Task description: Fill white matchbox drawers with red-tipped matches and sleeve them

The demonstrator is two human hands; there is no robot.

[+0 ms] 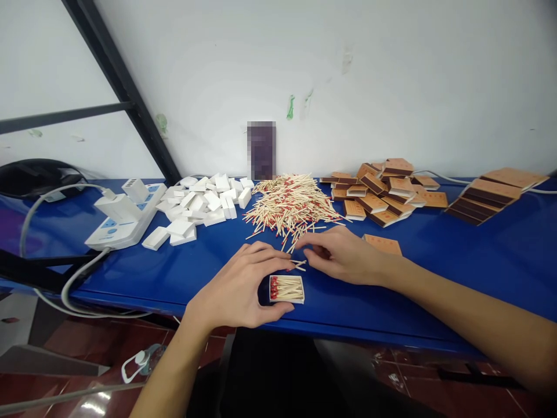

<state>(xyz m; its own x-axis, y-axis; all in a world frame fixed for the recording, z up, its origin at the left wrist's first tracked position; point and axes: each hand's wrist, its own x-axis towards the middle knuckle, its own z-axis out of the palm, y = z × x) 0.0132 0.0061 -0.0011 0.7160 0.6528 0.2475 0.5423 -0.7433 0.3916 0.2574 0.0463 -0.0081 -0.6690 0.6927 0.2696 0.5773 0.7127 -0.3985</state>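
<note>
Matches with red heads lie side by side in a small white tray [286,288] that sits near the front edge of the blue table [478,261], almost full. The left hand [243,287] cups the tray from the left: its thumb presses the tray's near left corner and its fingers arch over the far side, so the tray is held between them. Just beyond the tray, a few loose matches [299,265] lie on the table between the 2 hands. The right hand [343,255] rests palm down to the right of them, fingers curled and drawn together toward those matches; whether it pinches any, I cannot tell.

Farther back, in the middle of the table, spreads a big heap of matches [291,203]. To its left lies a pile of empty white trays [204,203], and left of that a white power strip [126,217] with plugs and grey cables. To the right of the heap is a pile of brown matchbox sleeves [383,191]; 1 sleeve [383,244] lies alone just behind the right wrist. A neat stack of flat brown sleeves [496,194] sits well apart at the far right. A dark blurred object [261,150] leans against the white wall [348,69].
</note>
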